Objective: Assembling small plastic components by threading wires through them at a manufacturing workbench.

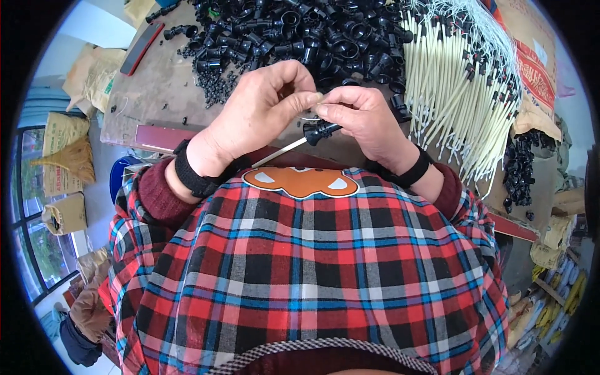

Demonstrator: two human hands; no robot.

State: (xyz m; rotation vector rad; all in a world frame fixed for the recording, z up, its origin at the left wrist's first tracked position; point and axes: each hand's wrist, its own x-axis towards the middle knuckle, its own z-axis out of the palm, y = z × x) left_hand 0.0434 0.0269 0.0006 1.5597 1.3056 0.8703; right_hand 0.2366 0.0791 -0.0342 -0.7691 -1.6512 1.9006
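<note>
My left hand (pixel 256 112) and my right hand (pixel 369 125) meet at the fingertips above the table's near edge. Both pinch what looks like a thin pale string (pixel 308 119), mostly hidden by the fingers. Just below them is a black plastic fitting (pixel 319 132), flared and tubular. From it a cream-coloured stick (pixel 279 153) slants down to the left, close to my apron. Whether any finger touches the fitting, I cannot tell.
Beyond my hands lies a heap of black plastic fittings (pixel 300 37), with tiny black parts (pixel 215 84) at its left. Many cream sticks with white strings (pixel 456 87) lie bundled at right. A black-and-red bar (pixel 141 49) rests far left; a printed sack (pixel 534 69) stands far right.
</note>
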